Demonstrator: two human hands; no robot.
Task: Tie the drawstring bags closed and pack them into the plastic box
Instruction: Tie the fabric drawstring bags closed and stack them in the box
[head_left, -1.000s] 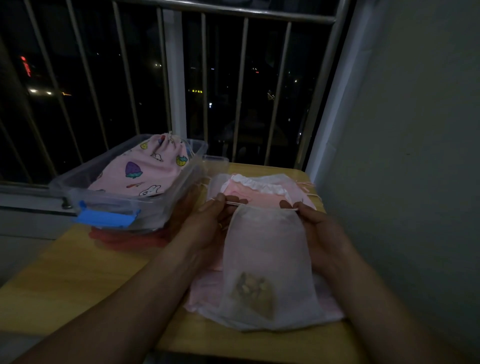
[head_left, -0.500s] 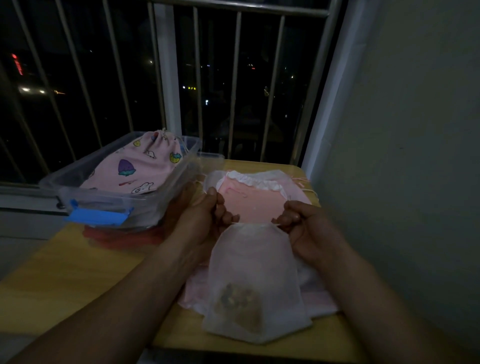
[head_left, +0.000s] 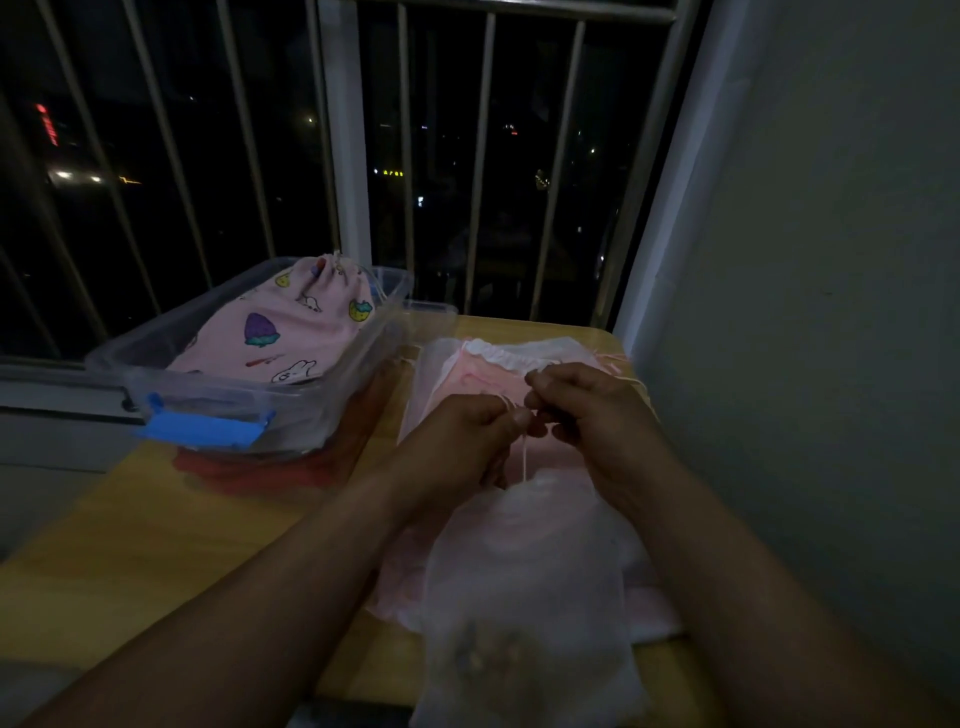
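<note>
- Fingers (head_left: 511, 415) of left hand (head_left: 467, 441) and right hand (head_left: 592, 410) both pinch the drawstring (head_left: 525, 457) just above the white mesh bag (head_left: 524, 571), mouth cinched, lying on the pink bags (head_left: 467, 376).
- Step?
- Knotting, I'd say. Next: pull tight, then into the plastic box (head_left: 218, 397) at left.
</note>
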